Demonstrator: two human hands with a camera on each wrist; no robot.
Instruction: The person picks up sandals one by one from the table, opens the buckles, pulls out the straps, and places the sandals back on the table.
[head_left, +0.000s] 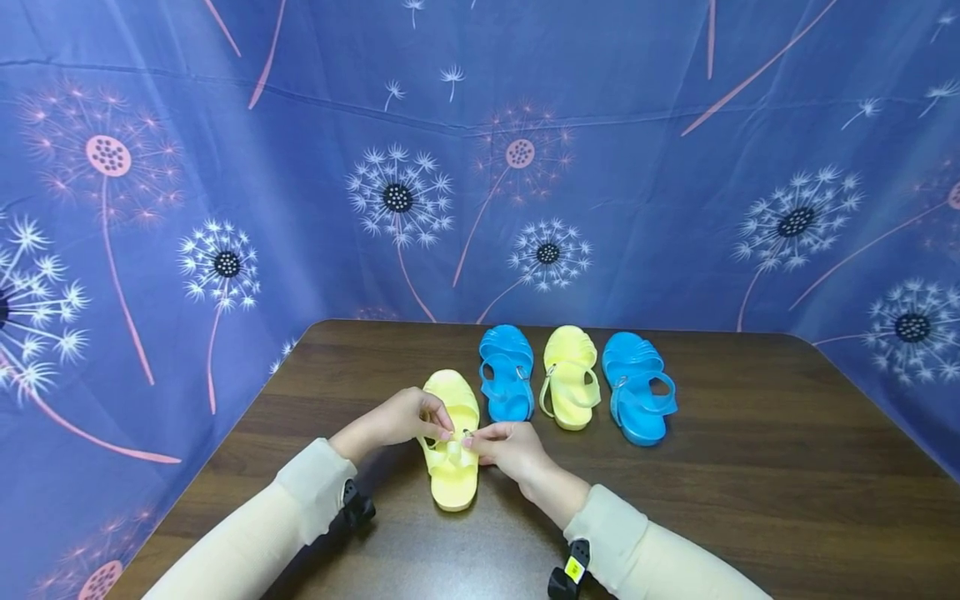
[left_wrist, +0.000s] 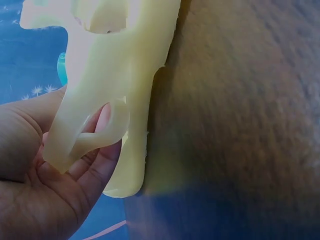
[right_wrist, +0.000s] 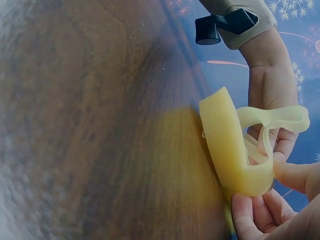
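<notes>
A yellow sandal [head_left: 453, 487] lies on the table, toe end away from me, with both hands at its strap. From the left, my left hand [head_left: 408, 417] pinches the strap over the middle of the sandal. In the left wrist view, fingers [left_wrist: 102, 165] of that hand pass behind the looped strap [left_wrist: 97, 140]. On the other side, my right hand [head_left: 517, 454] pinches the strap's side by a small metal buckle [head_left: 467, 433]. The right wrist view shows its thumb [right_wrist: 292, 175] against the sandal's side; the strap end itself is mostly hidden by fingers.
Behind and to the right stand a blue sandal [head_left: 507, 375], another yellow sandal [head_left: 572, 379] and a second blue sandal [head_left: 640, 387] in a row. The brown wooden table [head_left: 750, 467] reaches back to a blue dandelion-print cloth [head_left: 637, 192].
</notes>
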